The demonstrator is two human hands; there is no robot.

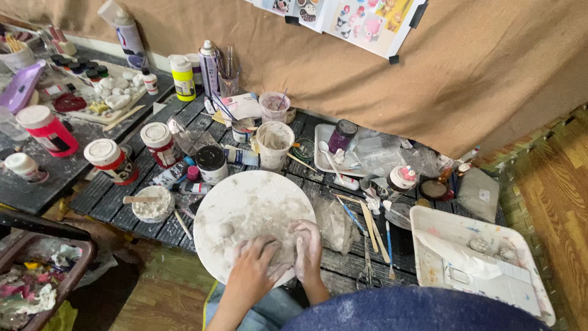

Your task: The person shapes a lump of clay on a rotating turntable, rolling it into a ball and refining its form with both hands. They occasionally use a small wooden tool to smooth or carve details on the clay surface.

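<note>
Head view shows me both hands pressed together over a lump of clay (286,250) at the near edge of the round white board (251,211). My left hand (254,270) curls over it, my right hand (306,245) cups its side. A small clay ball (224,230) sits on the board, left of the hands. Paint jars (113,160) stand beyond the board.

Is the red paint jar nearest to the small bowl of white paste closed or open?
Closed. The red paint jar stands upright with its white lid on top, just above the small bowl of white paste.
</note>
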